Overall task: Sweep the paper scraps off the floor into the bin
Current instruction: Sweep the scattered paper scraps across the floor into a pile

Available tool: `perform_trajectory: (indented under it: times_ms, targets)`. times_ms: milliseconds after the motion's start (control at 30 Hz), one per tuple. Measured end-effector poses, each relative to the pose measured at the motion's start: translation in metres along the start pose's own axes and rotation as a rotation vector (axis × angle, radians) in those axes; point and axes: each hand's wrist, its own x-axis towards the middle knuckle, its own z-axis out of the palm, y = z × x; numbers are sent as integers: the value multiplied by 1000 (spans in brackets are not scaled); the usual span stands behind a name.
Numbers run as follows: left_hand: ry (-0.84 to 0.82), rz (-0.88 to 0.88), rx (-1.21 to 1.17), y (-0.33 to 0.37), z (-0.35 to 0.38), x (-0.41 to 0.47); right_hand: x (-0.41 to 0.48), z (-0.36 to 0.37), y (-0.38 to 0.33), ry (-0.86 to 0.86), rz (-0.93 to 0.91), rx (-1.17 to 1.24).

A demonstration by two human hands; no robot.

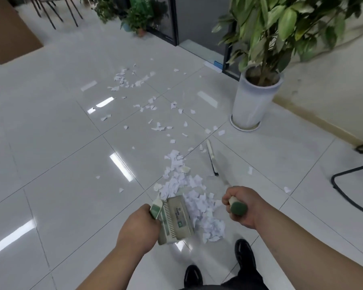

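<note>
Head view: paper scraps (197, 197) between left grip (144, 222) on dustpan (174, 220), right grip (242, 206) around seemingly broom handle (237, 207).

We are reaching both bare forearms forward and down; left hand (137, 223) fisting around handle, right hand (242, 207) fisting likewise, knuckles up.

The floor (57, 126) is laid in large glossy pale-grey tiles with thin dark joints, and long bright ceiling lights reflect in it as white bars. At right stands a tall white planter (252, 101) on a saucer, holding a broad-leaved green plant (281, 28), close to a cream wall (327, 80) with a tan skirting. Behind it is a dark-framed glass door (197, 19). Smaller potted plants (134, 17) sit beside that frame. A brown cabinet (8, 32) fills the upper left, with thin dark chair legs (57, 11) next to it
</note>
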Motion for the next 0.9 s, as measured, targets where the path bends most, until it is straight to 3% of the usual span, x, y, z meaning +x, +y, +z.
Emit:
perform_trajectory:
  times_ms: [400, 567, 733, 900]
  targets:
    - [6, 85, 109, 164, 59, 14, 17, -193, -62, 252, 52, -184]
    - [9, 60, 121, 205, 83, 16, 35, -249, -71, 279, 92, -187]
    - [25, -7, 121, 221, 96, 11, 54, -258, -80, 175, 170, -87]
    - [52, -93, 111, 214, 96, 0, 47, -205, -89, -26, 207, -93]
